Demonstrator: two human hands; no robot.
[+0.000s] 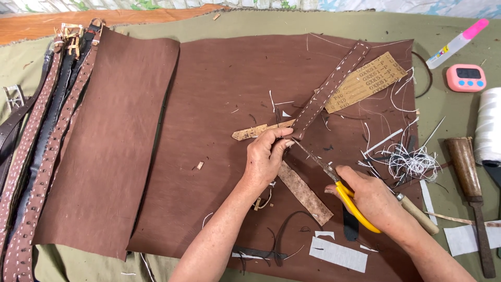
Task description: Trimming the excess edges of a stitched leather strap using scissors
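Place: a leather craft workshop, seen from above a worktable.
Table: covered by a green cloth [261, 21], with a large brown leather sheet [219, 156] spread across its middle.
Left of the sheet: a row of stitched belts [36, 172] lying side by side.
On the sheet: a stitched strap [329, 89], sandpaper [368, 78], thread scraps [412, 162] and leather offcuts.
Right of the sheet: a wooden-handled tool [467, 167], a white thread spool [489, 125], a pink timer [466, 78] and a glue tube [456, 44].

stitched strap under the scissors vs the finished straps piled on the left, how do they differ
The stitched strap lies alone, slanting across the brown leather sheet, pinned by the left hand; the finished straps lie bunched side by side off that sheet. The first is short, the others run long. Both show white stitching along brown leather.
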